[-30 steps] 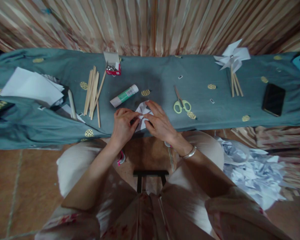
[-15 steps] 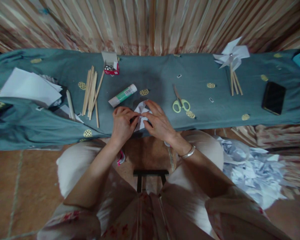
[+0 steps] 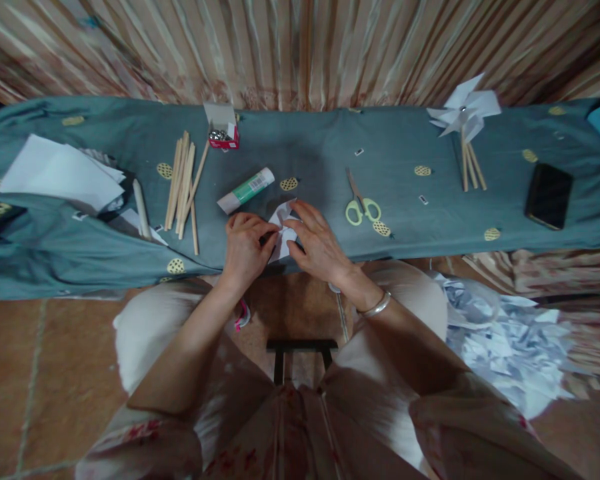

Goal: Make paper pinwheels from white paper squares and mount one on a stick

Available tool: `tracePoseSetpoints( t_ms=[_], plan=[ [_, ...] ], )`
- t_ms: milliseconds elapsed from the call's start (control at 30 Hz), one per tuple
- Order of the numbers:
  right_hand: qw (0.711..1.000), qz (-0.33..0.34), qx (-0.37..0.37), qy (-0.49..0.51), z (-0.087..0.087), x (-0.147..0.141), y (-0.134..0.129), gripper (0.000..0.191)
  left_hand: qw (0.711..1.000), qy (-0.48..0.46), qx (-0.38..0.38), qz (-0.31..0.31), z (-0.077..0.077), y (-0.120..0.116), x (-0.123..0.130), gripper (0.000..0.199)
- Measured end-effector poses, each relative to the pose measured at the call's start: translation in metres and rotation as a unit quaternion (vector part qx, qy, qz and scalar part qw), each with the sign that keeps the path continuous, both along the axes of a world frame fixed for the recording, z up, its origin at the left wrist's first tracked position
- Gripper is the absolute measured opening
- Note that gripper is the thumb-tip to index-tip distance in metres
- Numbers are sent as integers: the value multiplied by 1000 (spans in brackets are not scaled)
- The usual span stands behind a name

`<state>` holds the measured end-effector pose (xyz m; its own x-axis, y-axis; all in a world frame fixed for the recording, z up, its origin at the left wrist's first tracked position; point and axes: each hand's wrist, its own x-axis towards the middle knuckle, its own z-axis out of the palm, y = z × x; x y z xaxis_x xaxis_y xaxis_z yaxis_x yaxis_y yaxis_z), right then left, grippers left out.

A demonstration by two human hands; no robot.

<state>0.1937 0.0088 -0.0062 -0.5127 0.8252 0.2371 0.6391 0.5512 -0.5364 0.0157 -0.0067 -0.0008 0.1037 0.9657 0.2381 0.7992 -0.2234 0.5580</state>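
Observation:
A white paper pinwheel [image 3: 283,248] with curled blades lies at the table's near edge, between my two hands. My left hand [image 3: 247,245] is closed, its thumb and forefinger pinching the paper near the middle. From the other side my right hand [image 3: 319,245] holds the pinwheel, fingertips pressed on its blades and centre. A silver bangle circles the right wrist. Just beyond the left hand lies a green and white glue stick [image 3: 247,189]. Scissors with light green handles [image 3: 361,203] rest to the right of my hands.
Wooden sticks [image 3: 180,183] and an open red box of metal pins [image 3: 223,137] lie left of centre. White paper sheets [image 3: 63,175] are stacked far left. A finished pinwheel [image 3: 467,110] and a phone [image 3: 549,197] are on the right. A bag of paper pieces [image 3: 505,347] sits below.
Almost nothing differs. The right fingers have shifted very slightly on the paper, while the left hand keeps its pinch.

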Motion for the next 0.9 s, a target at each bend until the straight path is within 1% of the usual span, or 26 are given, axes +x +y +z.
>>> tracePoseSetpoints(
  t_ms=[167, 333, 567, 900],
  plan=[
    [1000, 6, -6, 8, -2, 1, 1, 40, 1000, 7, 0, -2, -2, 0, 0, 16],
    [1000, 7, -4, 14, -4, 2, 0, 36, 1000, 14, -1, 6, -3, 1, 0, 16],
    [1000, 0, -1, 8, -2, 1, -1, 34, 1000, 22, -6, 3, 0, 2, 1, 16],
    [1000, 2, 0, 16, 0, 1, -2, 34, 1000, 19, -10, -1, -1, 2, 1, 15]
  ],
)
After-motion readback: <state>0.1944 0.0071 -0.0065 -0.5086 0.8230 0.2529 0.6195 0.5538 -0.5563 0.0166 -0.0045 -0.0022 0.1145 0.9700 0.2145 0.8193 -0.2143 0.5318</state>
